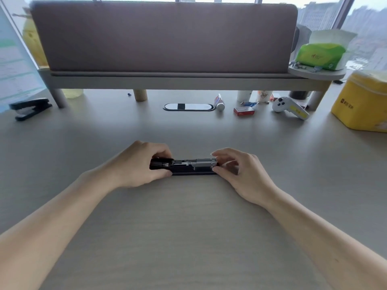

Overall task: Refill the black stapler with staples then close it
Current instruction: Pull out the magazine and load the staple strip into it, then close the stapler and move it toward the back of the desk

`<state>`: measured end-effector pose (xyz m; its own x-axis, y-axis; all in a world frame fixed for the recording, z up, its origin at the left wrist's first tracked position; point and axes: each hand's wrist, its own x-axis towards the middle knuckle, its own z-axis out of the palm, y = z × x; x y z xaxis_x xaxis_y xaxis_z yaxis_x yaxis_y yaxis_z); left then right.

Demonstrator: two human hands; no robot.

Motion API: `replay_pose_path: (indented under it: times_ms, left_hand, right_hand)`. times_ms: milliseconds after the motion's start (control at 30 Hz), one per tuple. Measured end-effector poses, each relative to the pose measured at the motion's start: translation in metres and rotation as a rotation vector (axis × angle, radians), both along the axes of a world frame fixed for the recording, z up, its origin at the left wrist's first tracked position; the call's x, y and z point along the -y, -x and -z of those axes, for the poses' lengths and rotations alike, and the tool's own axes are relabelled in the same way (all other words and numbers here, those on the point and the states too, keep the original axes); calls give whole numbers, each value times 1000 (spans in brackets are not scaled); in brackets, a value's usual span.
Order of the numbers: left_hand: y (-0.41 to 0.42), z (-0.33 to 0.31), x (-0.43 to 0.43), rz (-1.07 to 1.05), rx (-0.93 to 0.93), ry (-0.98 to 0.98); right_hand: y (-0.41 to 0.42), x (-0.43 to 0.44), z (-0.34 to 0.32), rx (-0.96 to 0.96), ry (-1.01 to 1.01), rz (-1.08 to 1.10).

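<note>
Grey desk (pixel 188 227) bears black stapler (pixel 184 166); both hands grip it

second black stapler (pixel 30 108) far left, red box (pixel 244 111), white controller (pixel 290 107), yellow bag (pixel 363 102) right

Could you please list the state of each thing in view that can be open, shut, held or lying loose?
Stapler: open, metal channel exposed, flat on the desk.
Left hand: gripping the stapler's left end.
Right hand: fingertips pinching the stapler's right end.
Second stapler: far left, untouched, jaws apart.
Red box: lying flat, looks closed.
White controller: lying on its side, untouched.
Green pack: resting on the shelf.
</note>
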<state>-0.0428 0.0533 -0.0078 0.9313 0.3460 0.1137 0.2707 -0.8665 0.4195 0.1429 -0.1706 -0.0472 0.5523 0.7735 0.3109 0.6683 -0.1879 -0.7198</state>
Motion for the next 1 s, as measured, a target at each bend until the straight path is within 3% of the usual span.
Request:
replay_pose_path:
  times_ms: [233, 467, 733, 1000]
  left_hand:
    - [-4, -18, -10, 99, -154, -72]
    - [-26, -72, 11, 143, -428, -601]
    - [-44, -88, 26, 122, -149, -257]
    - [-64, -54, 42, 119, -126, -95]
  right_hand:
    - [0, -2, -1, 4, 16, 1]
    - [0, -2, 0, 18, 19, 0]
    - [-1, -3, 0, -14, 19, 3]
    - [-2, -3, 2, -19, 15, -6]
